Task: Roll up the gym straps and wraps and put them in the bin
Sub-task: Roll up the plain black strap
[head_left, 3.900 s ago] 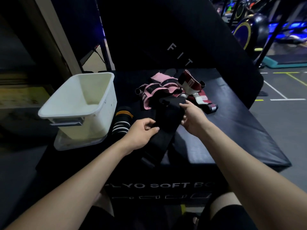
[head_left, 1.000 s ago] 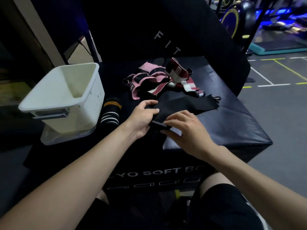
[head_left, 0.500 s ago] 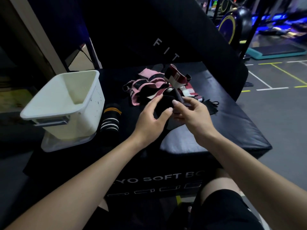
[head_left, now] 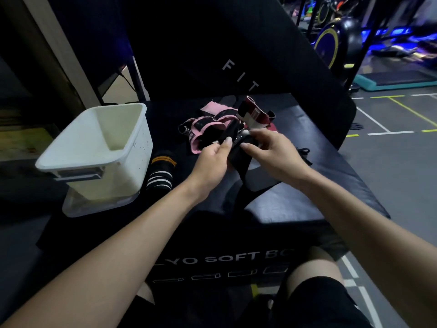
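Observation:
A black wrap (head_left: 240,162) is held up over the black plyo box (head_left: 295,204), its loose tail hanging down onto the box top. My left hand (head_left: 210,162) pinches the rolled end from the left. From the right, my right hand (head_left: 276,157) grips the same end. Behind them lies a pile of pink straps (head_left: 203,124) and a red-and-white wrap (head_left: 253,114). A rolled black wrap with orange and white stripes (head_left: 162,171) stands beside the white bin (head_left: 99,150), which holds nothing I can see.
The bin sits on a clear lid (head_left: 94,205) at the box's left side. A tall black pad (head_left: 236,55) leans behind the box. Gym machines (head_left: 335,39) and marked floor lie to the right. My knees are below the box front.
Both hands lifted the black wrap's end off the box top and now hold it higher and farther back, near the pink pile, with the tail trailing down.

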